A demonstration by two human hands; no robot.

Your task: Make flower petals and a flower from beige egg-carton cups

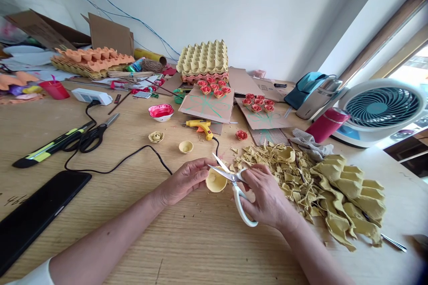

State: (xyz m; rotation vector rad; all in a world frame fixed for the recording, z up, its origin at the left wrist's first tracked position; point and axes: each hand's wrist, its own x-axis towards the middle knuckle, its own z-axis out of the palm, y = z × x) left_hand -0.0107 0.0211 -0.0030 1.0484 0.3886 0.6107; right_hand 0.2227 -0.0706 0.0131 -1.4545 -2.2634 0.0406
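Note:
Between my two hands is a yellow egg-carton cup [216, 182], its opening facing up toward me. My left hand [187, 180] pinches the cup's left rim between thumb and fingers. White-handled scissors [241, 202] are in my right hand [264, 193], their blades parted across the cup's far rim. Just beyond lie another small yellow cup [186, 147] and a yellow paper-pulp flower [156, 136]. Cut yellow carton scraps [284, 169] are heaped to the right of my right hand.
A yellow glue gun [200, 125], a red flower [241, 135] and a bowl of red paint [161, 112] are ahead. Red flowers sit on cardboard sheets [207, 107]. Black scissors [95, 136], a utility knife [50, 147] and a phone [40, 213] lie left; a fan [381, 107] stands right.

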